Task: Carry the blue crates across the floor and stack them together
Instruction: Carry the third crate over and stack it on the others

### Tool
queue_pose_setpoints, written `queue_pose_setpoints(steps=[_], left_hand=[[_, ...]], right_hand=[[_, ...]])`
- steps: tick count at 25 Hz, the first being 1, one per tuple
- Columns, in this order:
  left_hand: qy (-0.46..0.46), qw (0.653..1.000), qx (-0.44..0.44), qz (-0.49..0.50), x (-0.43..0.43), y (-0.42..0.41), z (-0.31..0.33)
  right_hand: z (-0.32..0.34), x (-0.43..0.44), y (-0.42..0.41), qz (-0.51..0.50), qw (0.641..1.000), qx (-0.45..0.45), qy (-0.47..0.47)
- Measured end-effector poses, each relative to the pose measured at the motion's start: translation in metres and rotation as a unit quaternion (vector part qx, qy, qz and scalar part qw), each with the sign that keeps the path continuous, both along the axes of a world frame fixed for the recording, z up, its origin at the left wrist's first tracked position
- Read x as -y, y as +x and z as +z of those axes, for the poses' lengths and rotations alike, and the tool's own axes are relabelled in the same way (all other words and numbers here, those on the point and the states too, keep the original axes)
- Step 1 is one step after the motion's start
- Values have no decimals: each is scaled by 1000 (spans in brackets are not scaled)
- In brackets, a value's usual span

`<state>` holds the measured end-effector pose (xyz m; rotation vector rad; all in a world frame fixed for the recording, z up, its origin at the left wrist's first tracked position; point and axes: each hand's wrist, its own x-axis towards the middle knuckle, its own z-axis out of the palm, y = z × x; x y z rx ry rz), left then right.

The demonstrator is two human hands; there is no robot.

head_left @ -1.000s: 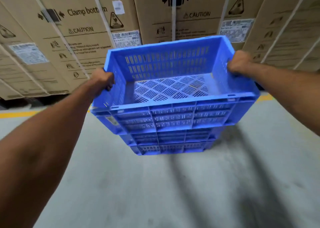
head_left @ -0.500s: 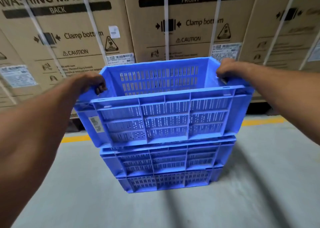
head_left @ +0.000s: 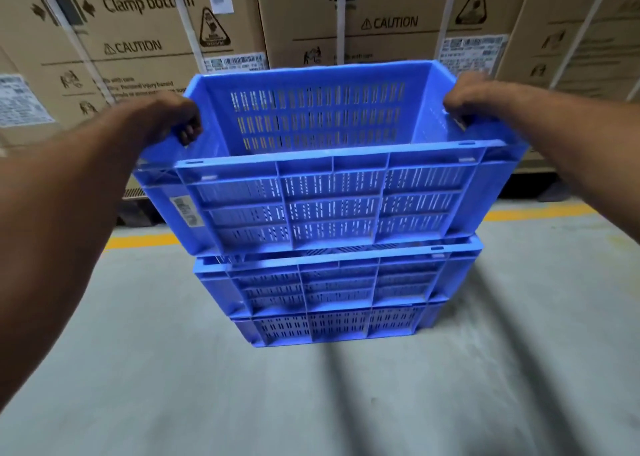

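Observation:
I hold a slotted blue crate [head_left: 332,199] by its two short ends. My left hand [head_left: 169,116] grips the left handle and my right hand [head_left: 474,99] grips the right handle. The crate is empty and tilts slightly, its near left corner hanging over. It sits just above or on a stack of two blue crates, the upper [head_left: 336,282] and the lower [head_left: 332,324], which stand on the grey floor. A thin gap shows along the front between the held crate and the stack.
A wall of large strapped cardboard boxes [head_left: 145,40] printed with "Clamp bottom" and "CAUTION" rises close behind the stack. A yellow line [head_left: 138,241] runs along the concrete floor [head_left: 242,403] at their base.
The held crate has come down from above the stack to right over the top crate. The view has dropped and moved closer to the stack.

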<state>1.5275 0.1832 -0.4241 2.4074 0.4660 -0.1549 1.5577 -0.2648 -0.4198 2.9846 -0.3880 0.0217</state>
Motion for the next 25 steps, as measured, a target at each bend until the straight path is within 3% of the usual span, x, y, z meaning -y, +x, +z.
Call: queue_pose_setpoints(steps=[2, 5, 6, 9, 12, 14, 16, 19, 20, 25], left_hand=[[32, 998, 31, 39, 4, -9, 2], [242, 958, 148, 36, 14, -20, 11], [266, 942, 203, 14, 23, -26, 13], [185, 929, 305, -103, 63, -46, 12], [186, 924, 252, -218, 97, -71, 3], [185, 921, 239, -244, 102, -87, 1], [183, 919, 241, -253, 97, -105, -4], [381, 824, 292, -300, 90, -128, -17], [409, 802, 308, -307, 88, -131, -17], [418, 775, 367, -299, 91, -135, -6]], right_hand=[[6, -8, -15, -21, 998, -16, 48], [4, -10, -25, -10, 999, 29, 27], [5, -12, -33, -11, 997, 71, 38], [1, -37, -61, 88, 973, 207, 52], [-5, -67, -93, 183, 951, 179, 172], [-14, -73, -110, 211, 943, 143, 213], [-25, -71, -127, 250, 939, 174, 161], [-35, -65, -140, 289, 917, 260, 86], [-34, -66, -141, 298, 910, 281, 69], [-25, -66, -140, 303, 879, 367, 35]])
